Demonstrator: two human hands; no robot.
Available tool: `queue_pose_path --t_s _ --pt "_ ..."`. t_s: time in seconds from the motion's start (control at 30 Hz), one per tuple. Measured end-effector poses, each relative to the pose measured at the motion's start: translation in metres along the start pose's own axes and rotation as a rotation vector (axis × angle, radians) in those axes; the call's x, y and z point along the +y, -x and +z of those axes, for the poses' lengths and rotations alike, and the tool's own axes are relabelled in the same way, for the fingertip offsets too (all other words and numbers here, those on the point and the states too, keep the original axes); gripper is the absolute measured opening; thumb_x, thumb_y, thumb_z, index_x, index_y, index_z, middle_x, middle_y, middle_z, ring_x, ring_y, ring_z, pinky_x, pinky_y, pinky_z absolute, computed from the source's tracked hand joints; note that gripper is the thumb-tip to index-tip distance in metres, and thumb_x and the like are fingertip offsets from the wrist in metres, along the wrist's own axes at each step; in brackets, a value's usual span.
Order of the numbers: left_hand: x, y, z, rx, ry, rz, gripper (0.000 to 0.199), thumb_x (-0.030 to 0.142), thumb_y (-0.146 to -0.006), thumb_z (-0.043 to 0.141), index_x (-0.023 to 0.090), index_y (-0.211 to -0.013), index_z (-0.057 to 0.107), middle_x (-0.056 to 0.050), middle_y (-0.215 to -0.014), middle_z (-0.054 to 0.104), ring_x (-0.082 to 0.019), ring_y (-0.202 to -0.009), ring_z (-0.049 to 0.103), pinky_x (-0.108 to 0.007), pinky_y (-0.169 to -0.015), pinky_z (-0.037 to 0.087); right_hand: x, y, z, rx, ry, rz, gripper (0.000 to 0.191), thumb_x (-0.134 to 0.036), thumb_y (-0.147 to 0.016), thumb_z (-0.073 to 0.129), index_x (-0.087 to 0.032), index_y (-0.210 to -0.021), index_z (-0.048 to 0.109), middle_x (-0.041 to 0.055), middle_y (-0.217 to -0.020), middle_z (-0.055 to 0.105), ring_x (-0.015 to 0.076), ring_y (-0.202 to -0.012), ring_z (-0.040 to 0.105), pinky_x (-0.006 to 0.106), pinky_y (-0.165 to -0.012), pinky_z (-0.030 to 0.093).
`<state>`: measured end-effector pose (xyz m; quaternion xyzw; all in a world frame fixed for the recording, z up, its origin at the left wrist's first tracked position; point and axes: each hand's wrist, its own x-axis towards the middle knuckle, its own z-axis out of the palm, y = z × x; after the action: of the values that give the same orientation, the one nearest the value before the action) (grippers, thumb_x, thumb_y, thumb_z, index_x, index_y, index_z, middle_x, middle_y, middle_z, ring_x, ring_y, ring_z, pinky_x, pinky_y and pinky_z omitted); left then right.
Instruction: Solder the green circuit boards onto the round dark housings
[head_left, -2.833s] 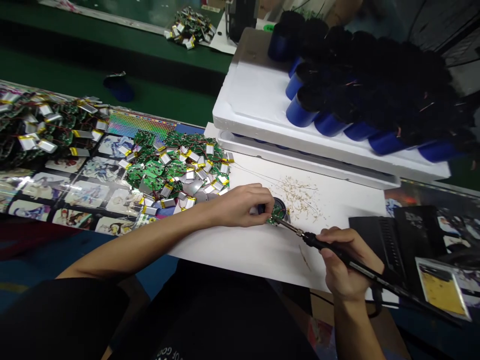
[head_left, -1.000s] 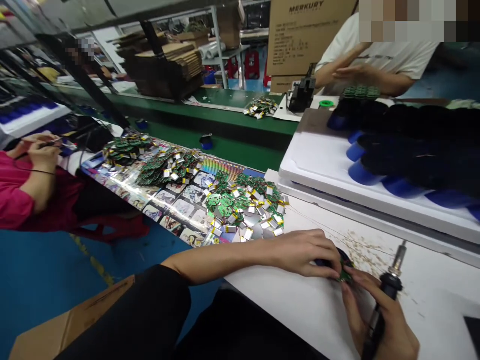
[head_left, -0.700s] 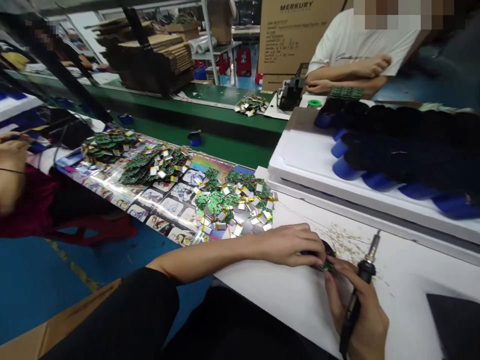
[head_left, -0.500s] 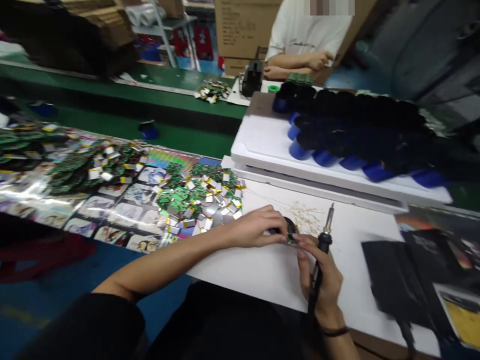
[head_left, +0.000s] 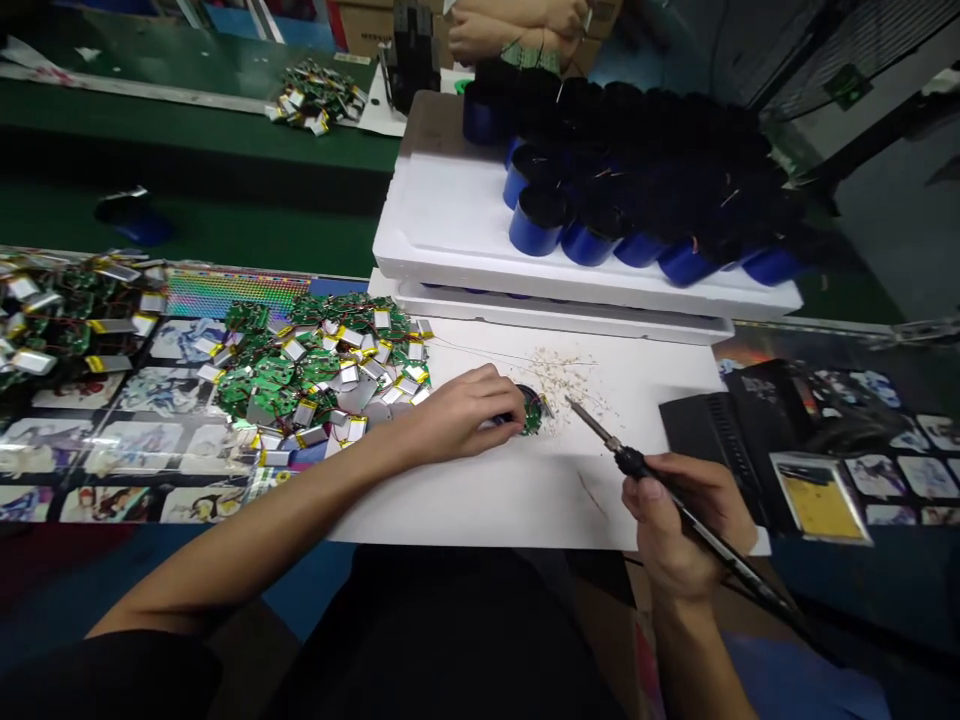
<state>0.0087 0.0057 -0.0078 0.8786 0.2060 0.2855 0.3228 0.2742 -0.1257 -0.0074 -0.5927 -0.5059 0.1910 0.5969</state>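
Observation:
My right hand is closed round the handle of a soldering iron. The iron's metal tip points up and left, a short way right of a round dark housing with a green circuit board in it. My left hand has its fingers wrapped over the left side of that housing and holds it on the white work surface. My palm hides part of the housing. Small beige scraps lie scattered just behind it.
Left of my hands lies a heap of circuit boards with silver battery cells. White foam trays carrying several blue cups stand at the back. A black box sits to the right. Across the bench are a person's folded arms.
My right hand has moved away from the board, turning the soldering iron from upright to pointing at the board. The left hand stays on the housing. The view has tilted down.

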Motion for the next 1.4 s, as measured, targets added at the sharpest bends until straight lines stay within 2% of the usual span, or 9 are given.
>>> queue_pose_path --t_s 0.1,0.2,0.33,0.53,0.67,1.07,1.4 --pt "0.0 0.0 -0.003 -0.037 -0.024 0.006 0.018 0.025 -0.112 0.055 0.018 -0.104 0.07 -0.01 -0.111 0.076 -0.022 -0.104 0.062 -0.036 -0.096 0.048 0.003 0.006 -0.008 0.002 0.056 -0.047 0.011 -0.029 -0.088 0.083 -0.021 -0.094 0.079 0.0029 -0.081 0.073 0.0163 -0.064 0.071 0.026 -0.049 0.053" --pt "0.001 -0.001 -0.005 -0.07 -0.046 0.003 0.019 0.025 -0.112 0.054 0.017 -0.106 0.07 -0.01 -0.113 0.076 -0.023 -0.105 0.061 -0.036 -0.097 0.048 -0.001 0.005 -0.01 -0.099 0.067 -0.117 0.007 -0.028 -0.091 0.08 -0.022 -0.094 0.079 0.0026 -0.077 0.073 0.0178 -0.066 0.073 0.027 -0.052 0.056" --pt "0.005 -0.001 -0.007 -0.087 -0.071 -0.015 0.018 0.025 -0.112 0.054 0.016 -0.109 0.07 -0.01 -0.114 0.075 -0.023 -0.104 0.06 -0.035 -0.097 0.048 -0.01 0.0 -0.006 -0.245 0.114 -0.206 0.008 -0.023 -0.09 0.078 -0.023 -0.098 0.077 0.0015 -0.079 0.074 0.0164 -0.067 0.073 0.026 -0.057 0.06" --pt "0.008 -0.002 -0.009 -0.103 -0.075 -0.027 0.021 0.026 -0.113 0.052 0.016 -0.109 0.07 -0.01 -0.112 0.075 -0.023 -0.102 0.058 -0.033 -0.094 0.048 -0.017 -0.006 0.005 -0.331 0.106 -0.247 0.012 -0.016 -0.089 0.074 -0.023 -0.099 0.072 -0.002 -0.076 0.07 0.0127 -0.063 0.069 0.022 -0.056 0.057" --pt "0.006 -0.002 -0.007 -0.096 -0.072 -0.017 0.022 0.027 -0.113 0.052 0.016 -0.109 0.071 -0.01 -0.113 0.076 -0.023 -0.103 0.059 -0.035 -0.094 0.048 -0.019 -0.008 0.007 -0.335 0.131 -0.263 0.013 -0.015 -0.088 0.074 -0.022 -0.098 0.072 -0.0017 -0.077 0.07 0.0131 -0.065 0.07 0.022 -0.057 0.057" --pt "0.004 0.0 -0.005 -0.079 -0.1 0.018 0.023 0.027 -0.114 0.051 0.017 -0.109 0.071 -0.009 -0.114 0.076 -0.023 -0.101 0.057 -0.034 -0.092 0.048 -0.023 -0.011 0.006 -0.35 0.204 -0.266 0.007 -0.018 -0.09 0.074 -0.022 -0.095 0.072 -0.0022 -0.073 0.071 0.0112 -0.056 0.068 0.019 -0.047 0.05" --pt "0.008 -0.002 -0.006 -0.096 -0.11 -0.025 0.023 0.027 -0.114 0.05 0.018 -0.109 0.071 -0.009 -0.114 0.075 -0.023 -0.101 0.057 -0.034 -0.093 0.048 -0.025 -0.014 0.006 -0.347 0.275 -0.269 0.003 -0.024 -0.09 0.075 -0.022 -0.091 0.072 -0.0011 -0.069 0.074 0.0124 -0.048 0.066 0.021 -0.039 0.045"
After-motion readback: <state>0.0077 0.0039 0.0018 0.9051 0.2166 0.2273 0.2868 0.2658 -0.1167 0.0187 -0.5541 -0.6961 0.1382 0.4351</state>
